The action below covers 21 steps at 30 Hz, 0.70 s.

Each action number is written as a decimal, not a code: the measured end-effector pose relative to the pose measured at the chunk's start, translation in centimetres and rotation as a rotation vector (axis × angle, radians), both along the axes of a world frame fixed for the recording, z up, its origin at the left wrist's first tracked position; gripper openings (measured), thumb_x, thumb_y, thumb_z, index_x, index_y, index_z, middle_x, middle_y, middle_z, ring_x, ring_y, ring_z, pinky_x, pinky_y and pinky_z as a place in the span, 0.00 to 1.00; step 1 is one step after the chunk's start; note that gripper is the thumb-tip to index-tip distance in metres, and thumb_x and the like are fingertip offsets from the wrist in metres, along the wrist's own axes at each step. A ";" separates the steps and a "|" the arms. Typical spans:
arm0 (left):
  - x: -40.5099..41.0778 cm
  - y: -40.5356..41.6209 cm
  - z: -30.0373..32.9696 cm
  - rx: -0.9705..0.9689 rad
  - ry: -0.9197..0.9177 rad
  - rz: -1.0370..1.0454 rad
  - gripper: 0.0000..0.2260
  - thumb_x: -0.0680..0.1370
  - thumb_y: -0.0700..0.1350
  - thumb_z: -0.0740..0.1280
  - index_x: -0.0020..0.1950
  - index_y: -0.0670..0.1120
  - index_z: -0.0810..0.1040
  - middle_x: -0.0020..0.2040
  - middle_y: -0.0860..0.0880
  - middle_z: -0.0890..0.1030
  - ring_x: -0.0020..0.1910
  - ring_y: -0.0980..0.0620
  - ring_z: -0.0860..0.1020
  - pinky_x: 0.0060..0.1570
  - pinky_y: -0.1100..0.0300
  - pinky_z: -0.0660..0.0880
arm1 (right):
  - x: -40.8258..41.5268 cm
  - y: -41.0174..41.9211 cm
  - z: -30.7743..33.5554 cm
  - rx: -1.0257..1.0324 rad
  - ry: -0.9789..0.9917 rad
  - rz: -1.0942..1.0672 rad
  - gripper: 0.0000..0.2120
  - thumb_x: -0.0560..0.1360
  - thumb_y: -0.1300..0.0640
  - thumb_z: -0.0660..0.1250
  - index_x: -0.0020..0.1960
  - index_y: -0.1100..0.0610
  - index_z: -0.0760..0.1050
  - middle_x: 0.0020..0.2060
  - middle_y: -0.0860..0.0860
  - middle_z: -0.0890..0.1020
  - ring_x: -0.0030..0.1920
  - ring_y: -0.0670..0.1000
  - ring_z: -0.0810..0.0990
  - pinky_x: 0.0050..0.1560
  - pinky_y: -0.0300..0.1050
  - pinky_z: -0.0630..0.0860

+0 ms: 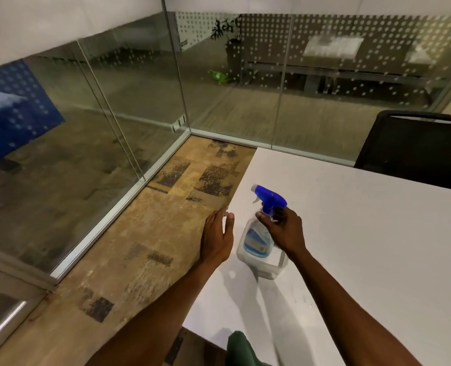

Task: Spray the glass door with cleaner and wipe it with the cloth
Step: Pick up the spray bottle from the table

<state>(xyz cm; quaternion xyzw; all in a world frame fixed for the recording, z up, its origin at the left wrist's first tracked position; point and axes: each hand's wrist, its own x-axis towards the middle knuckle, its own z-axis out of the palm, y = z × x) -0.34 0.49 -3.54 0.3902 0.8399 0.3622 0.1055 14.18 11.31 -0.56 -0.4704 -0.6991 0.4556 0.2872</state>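
At the bottom edge a fold of dark green fabric (239,348) shows between the two bare forearms, which both reach forward and slightly inward from the lower corners. The left forearm crosses the worn tan carpet floor (150,233) with its dark patches. The left hand (216,237) is held flat, palm turned down and a little inward, fingers extended and close together, empty, at the near left edge of the white table (364,247); whether it touches the edge cannot be told. The right forearm lies over the tabletop. The right hand (285,231) comes down from above onto the neck of the clear plastic spray bottle with a blue trigger head (261,233), thumb and fingers curled around the neck just below the blue head. The bottle stands upright on the table close to its left edge, with a blue and white label on its side and the nozzle pointing up-left, away from the person. The two hands are just beside each other, with the bottle to the right of the left hand.

Farther back on the right, a black mesh office chair (414,146) stands at the far side of the table. Beyond the floor strip the glass door and wall panels (129,101) meet in a corner, set in aluminium floor tracks; the far panels carry rows of white frosted dots. Through the glass a potted plant (225,33) is dimly visible.
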 end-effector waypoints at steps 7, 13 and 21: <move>-0.4 -1.6 2.4 0.416 -0.184 0.233 0.25 0.81 0.70 0.50 0.64 0.59 0.78 0.61 0.60 0.82 0.64 0.63 0.79 0.65 0.71 0.74 | -3.4 -3.2 5.2 0.166 0.213 0.139 0.13 0.73 0.49 0.78 0.51 0.36 0.77 0.43 0.34 0.83 0.44 0.40 0.85 0.46 0.30 0.78; -1.6 -3.8 3.7 0.478 -0.446 0.445 0.36 0.77 0.72 0.44 0.65 0.52 0.80 0.64 0.45 0.84 0.64 0.43 0.80 0.69 0.40 0.74 | -7.4 -7.7 5.5 0.129 0.384 0.255 0.12 0.70 0.45 0.80 0.51 0.38 0.81 0.41 0.40 0.87 0.45 0.43 0.86 0.45 0.32 0.80; -4.5 -9.9 3.7 0.568 -0.446 0.619 0.21 0.87 0.53 0.52 0.59 0.44 0.82 0.54 0.41 0.86 0.54 0.41 0.85 0.61 0.37 0.79 | -11.5 -12.2 5.5 0.023 0.406 0.497 0.19 0.71 0.46 0.80 0.59 0.44 0.81 0.49 0.44 0.88 0.51 0.44 0.86 0.52 0.37 0.81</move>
